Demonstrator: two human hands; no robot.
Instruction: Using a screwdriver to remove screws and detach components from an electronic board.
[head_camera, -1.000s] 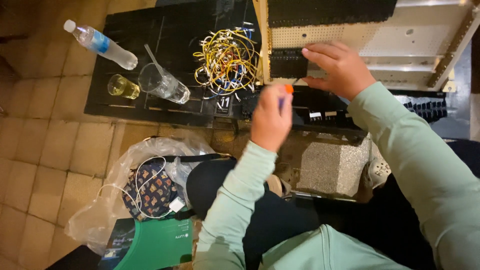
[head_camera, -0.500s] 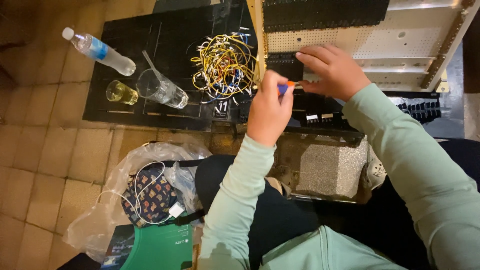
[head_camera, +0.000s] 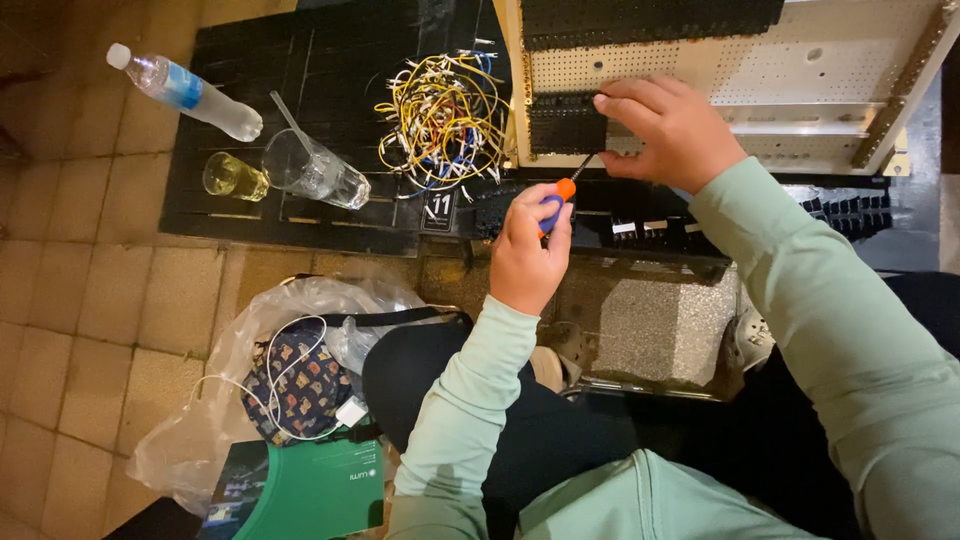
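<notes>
A screwdriver (head_camera: 556, 200) is showing an orange and blue handle. The wire bundle (head_camera: 445, 120) is mixing yellow, white and blue against the black slatted bench (head_camera: 330, 60). The perforated panel (head_camera: 700, 70) is showing cream, the pouch (head_camera: 300, 385) a dark blue print, the folder (head_camera: 310, 490) green.

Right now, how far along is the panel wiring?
Done: black terminal blocks line the top of the perforated panel.
In hand: the right hand steadies a smaller black block while the left hand holds a screwdriver with its tip at that block.
Left: a tangle of yellow wires lies loose beside the panel; more black pieces wait below it.
</notes>
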